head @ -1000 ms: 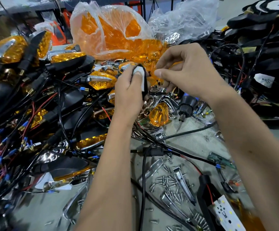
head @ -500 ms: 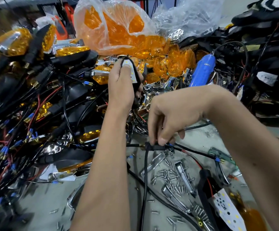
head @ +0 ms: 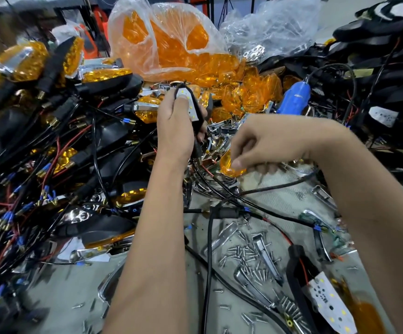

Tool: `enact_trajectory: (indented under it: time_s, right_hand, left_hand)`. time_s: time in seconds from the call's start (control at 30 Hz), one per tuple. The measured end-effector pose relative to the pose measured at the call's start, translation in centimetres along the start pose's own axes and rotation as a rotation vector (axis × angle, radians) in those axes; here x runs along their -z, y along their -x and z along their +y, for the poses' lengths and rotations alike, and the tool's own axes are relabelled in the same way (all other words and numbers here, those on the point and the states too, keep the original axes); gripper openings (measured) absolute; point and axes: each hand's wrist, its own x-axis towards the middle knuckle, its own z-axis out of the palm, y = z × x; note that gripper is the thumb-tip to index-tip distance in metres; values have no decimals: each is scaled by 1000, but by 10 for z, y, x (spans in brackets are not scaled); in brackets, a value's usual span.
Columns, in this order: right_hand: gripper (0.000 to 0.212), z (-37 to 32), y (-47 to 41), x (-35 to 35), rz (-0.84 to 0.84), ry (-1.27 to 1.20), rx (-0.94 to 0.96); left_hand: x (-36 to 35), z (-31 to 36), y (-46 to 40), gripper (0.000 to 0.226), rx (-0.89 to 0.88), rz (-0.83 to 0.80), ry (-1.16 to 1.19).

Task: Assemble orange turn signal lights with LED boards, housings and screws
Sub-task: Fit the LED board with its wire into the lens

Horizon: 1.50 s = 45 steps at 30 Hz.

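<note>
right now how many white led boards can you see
3. One sits in the housing the left hand grips, LED board; one lies at the bottom right; one sits far right among black housings. Others may be buried.

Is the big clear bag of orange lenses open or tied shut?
Open: the clear bag gapes at its lower right edge, and orange lenses spill out.

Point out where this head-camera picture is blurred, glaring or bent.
Head view: motion blur smears the lower left wires and the LED board at bottom right; glare on the plastic bag and chrome trims; wide-angle bending at the edges; both hands, left and right, fairly sharp.
</note>
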Motion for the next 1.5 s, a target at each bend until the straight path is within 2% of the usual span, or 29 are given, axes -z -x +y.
enact_trajectory:
  time_s: [0.13,0.23,0.3,0.4,0.57,0.63,0.73,0.8,0.87,0.93,1.0,1.1,1.17,1.3,1.43,1.5]
  right_hand:
    - [8,25,-9,8,368,-57,-112]
    - [10,28,-16,7,436,-66,-119]
    - [11,26,-25,3,491,25,-128]
    - [14,24,-43,-1,702,180,-118]
    - [21,30,-79,1,755,343,-78]
    - [27,31,-94,3,773,398,-67]
    - [56,29,-116,6,714,479,-98]
    - [81,25,-127,10,600,428,-68]
    - [94,20,-138,15,503,363,-20]
    - [84,17,-150,21,512,319,4]
    - [64,15,-164,30,631,246,10]
    - [44,11,-188,45,700,312,-18]
    - [39,6,-203,54,620,361,14]
    - [36,-13,-230,70,374,288,111]
    - [42,-31,-251,71,89,347,64]
    - [44,-29,-252,67,42,399,77]
  left_hand:
    - [0,-2,0,21,3,0,-1]
    - [1,-1,-1,22,10,0,3]
    - [1,0,-1,23,3,5,-1]
    - [-2,-2,0,23,1,51,-86]
    - [-9,-10,-1,25,-68,198,-450]
    - [-10,-12,0,24,-108,227,-493]
    - [-12,-15,0,26,-130,233,-541]
    - [-14,-18,1,29,-120,234,-569]
    - [-14,-20,0,31,-106,246,-613]
    - [-15,-21,-3,32,-88,261,-642]
    - [-16,-22,-4,32,-73,273,-650]
    - [-18,-24,-6,32,-61,270,-654]
    - [-19,-26,-6,31,-47,260,-632]
    - [-19,-28,-7,32,-38,254,-622]
    - [-20,-28,-8,31,-53,263,-635]
    - [-21,-29,-8,31,-53,265,-648]
